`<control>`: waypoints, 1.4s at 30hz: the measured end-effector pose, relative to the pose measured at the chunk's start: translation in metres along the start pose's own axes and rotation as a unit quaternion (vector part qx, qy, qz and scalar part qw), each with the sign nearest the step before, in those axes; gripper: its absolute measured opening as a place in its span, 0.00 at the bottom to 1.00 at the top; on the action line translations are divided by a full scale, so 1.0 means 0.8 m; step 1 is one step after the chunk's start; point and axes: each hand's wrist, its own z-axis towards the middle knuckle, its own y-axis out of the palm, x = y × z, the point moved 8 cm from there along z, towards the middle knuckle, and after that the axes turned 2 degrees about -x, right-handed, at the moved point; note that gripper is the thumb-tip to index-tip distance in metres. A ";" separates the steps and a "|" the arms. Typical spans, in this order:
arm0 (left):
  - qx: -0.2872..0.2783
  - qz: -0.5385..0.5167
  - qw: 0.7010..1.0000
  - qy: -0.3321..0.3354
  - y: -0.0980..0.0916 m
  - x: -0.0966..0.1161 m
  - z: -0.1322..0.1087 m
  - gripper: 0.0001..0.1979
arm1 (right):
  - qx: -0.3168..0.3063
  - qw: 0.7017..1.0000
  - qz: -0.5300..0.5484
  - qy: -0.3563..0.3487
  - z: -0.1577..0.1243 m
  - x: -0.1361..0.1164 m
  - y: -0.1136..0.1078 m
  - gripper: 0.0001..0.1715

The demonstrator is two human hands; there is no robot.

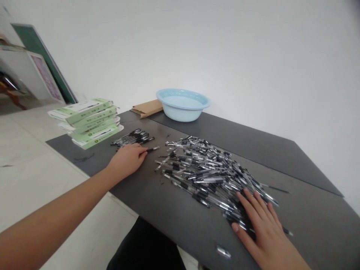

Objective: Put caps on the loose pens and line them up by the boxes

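Note:
A large loose pile of clear and black pens spreads across the middle of the dark table. At the left, my left hand is closed on a pen, whose end sticks out past the fingertips toward the pile. Just beyond that hand lies a smaller, neater group of pens, side by side. My right hand lies with fingers spread over the near right end of the big pile, its fingertips touching pens and its palm covering some. One short clear piece lies apart near the front edge, slightly blurred.
Stacked green-and-white boxes stand at the table's left end. A light blue basin sits at the back against the wall, with a flat brown cardboard piece beside it. The dark table has its front edge close to my lap.

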 end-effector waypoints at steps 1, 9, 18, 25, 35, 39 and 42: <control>0.001 0.014 1.000 0.000 0.000 -0.002 0.007 0.23 | -0.002 1.000 0.000 0.001 0.000 0.000 -0.001 0.47; 0.024 0.094 0.995 -0.010 -0.004 -0.012 0.043 0.21 | -0.036 0.998 0.028 0.034 0.003 -0.006 -0.013 0.44; 0.056 0.036 0.992 0.112 -0.025 0.081 0.006 0.21 | -0.025 0.997 0.052 0.041 -0.002 -0.012 -0.037 0.46; -0.028 -0.061 0.944 0.322 -0.010 0.225 -0.069 0.12 | -0.039 0.991 0.114 -0.065 -0.014 -0.098 -0.068 0.29; -0.046 -0.045 0.938 0.341 0.008 0.243 -0.053 0.09 | -0.128 0.984 0.113 -0.051 0.040 -0.079 -0.042 0.11; -0.044 -0.016 0.934 0.355 0.007 0.258 -0.051 0.07 | -0.126 0.984 0.118 -0.042 0.057 -0.062 -0.039 0.11; -0.055 -0.003 0.920 0.387 0.010 0.275 -0.052 0.08 | -0.119 0.983 0.138 -0.039 0.063 -0.057 -0.037 0.10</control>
